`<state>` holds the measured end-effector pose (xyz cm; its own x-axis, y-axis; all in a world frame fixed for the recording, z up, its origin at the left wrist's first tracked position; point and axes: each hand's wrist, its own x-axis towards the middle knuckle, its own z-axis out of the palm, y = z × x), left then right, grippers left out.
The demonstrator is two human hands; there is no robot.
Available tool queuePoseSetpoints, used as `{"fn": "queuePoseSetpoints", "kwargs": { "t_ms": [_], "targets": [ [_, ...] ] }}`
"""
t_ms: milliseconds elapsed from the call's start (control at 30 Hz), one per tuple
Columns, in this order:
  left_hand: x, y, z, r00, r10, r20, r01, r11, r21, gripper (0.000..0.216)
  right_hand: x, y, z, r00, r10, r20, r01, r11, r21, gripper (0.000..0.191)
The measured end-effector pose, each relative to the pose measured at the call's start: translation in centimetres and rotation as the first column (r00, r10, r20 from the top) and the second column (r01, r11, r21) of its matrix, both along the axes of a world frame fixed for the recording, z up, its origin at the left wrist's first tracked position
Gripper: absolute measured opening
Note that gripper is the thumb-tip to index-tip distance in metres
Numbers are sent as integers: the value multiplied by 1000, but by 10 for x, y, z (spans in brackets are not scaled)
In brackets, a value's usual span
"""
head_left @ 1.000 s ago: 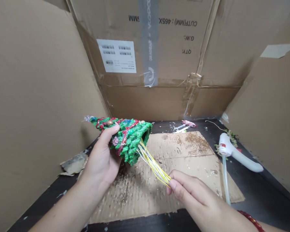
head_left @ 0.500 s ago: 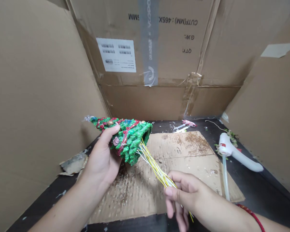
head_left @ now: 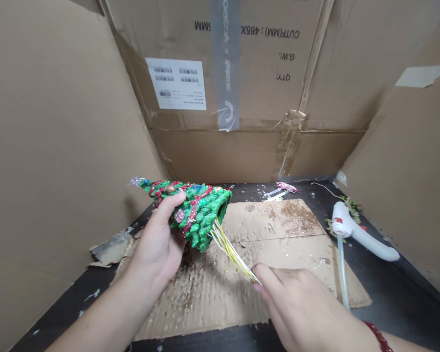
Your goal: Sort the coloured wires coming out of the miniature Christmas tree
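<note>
My left hand (head_left: 156,239) grips a small glittery green Christmas tree model (head_left: 200,215) lying on its side, its tip pointing left, with red garland and small ornaments on it. A bundle of thin yellow and white wires (head_left: 231,252) comes out of the tree's open base. My right hand (head_left: 293,298) is at the far end of the bundle, with the wires running in between its fingertips. Where the wires enter the tree is partly hidden by the base.
A stained cardboard sheet (head_left: 205,303) lies on a dark table (head_left: 396,293) under my hands. A white hot glue gun (head_left: 355,230) with a clear glue stick (head_left: 342,278) lies to the right. Cardboard walls (head_left: 58,146) stand on the left, back and right.
My right hand has moved up and left along the wires, and the fingers now close near the tree. The tree sits slightly more level in my left hand.
</note>
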<state>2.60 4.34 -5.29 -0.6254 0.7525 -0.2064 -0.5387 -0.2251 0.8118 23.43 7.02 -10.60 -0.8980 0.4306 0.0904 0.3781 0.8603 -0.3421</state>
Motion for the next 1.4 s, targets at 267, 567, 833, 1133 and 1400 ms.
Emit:
{"fn": "queuePoseSetpoints", "kwargs": {
  "t_ms": [267, 567, 833, 1133, 1400],
  "targets": [
    [4, 2, 2, 999, 39, 22, -37, 998, -60, 16, 1, -1, -4, 997, 22, -75, -4, 974, 228, 18],
    [4, 1, 1, 999, 19, 27, -17, 998, -66, 20, 2, -4, -3, 998, 24, -61, -8, 967, 255, 16],
    [3, 2, -2, 1000, 5, 4, -5, 998, -66, 23, 1, -2, -3, 999, 32, -30, -22, 960, 281, 16],
    [5, 1, -2, 1000, 9, 24, -7, 997, -78, 19, 1, -4, -1, 998, 55, -21, -45, 938, 342, 13],
    [5, 2, -4, 1000, -5, 28, 7, 997, -80, 27, -1, -6, -1, 996, 68, -55, -45, 937, 347, 3]
  ]
}}
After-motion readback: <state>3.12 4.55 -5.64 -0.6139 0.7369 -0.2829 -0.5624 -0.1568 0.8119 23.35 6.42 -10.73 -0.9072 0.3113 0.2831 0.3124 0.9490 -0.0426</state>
